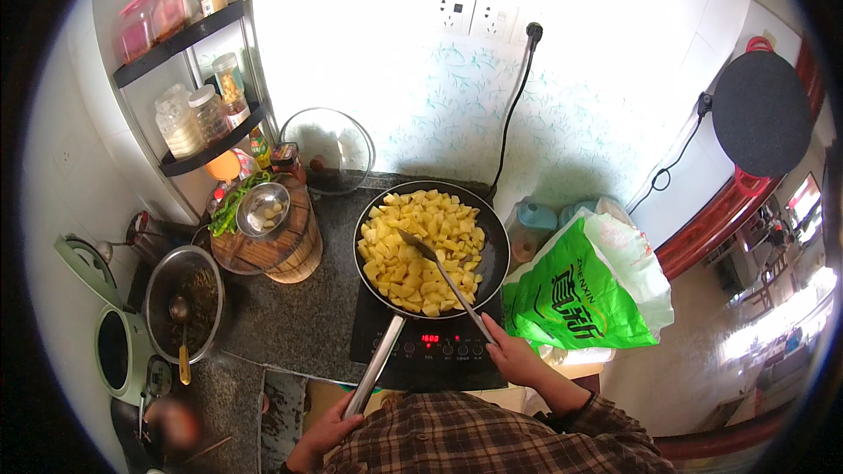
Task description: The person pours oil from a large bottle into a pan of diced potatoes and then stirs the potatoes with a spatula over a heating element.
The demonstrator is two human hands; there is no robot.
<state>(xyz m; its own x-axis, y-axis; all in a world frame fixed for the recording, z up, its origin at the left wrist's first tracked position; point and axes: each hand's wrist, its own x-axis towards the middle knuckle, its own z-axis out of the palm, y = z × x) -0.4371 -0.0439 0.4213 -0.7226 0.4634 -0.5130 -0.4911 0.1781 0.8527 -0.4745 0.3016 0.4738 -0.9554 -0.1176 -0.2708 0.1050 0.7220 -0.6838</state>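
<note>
A black frying pan [495, 257] sits on an induction cooktop [428, 372] whose red display is lit. Diced potatoes [395, 270], pale yellow, cover most of the pan's inside. My left hand [327, 426] grips the end of the pan's long metal handle [379, 363]. In my right hand [512, 354] is the handle of a metal spatula [453, 284]. Its dark blade lies among the potatoes near the middle of the pan.
Left of the pan, a wooden barrel-shaped stand [296, 257] bears green peppers [232, 210] and a metal bowl [263, 194] with garlic cloves. A steel basin [220, 322] holds a ladle [183, 336]. A glass lid [342, 145] leans on the wall. To the right is a green plastic bag [566, 296].
</note>
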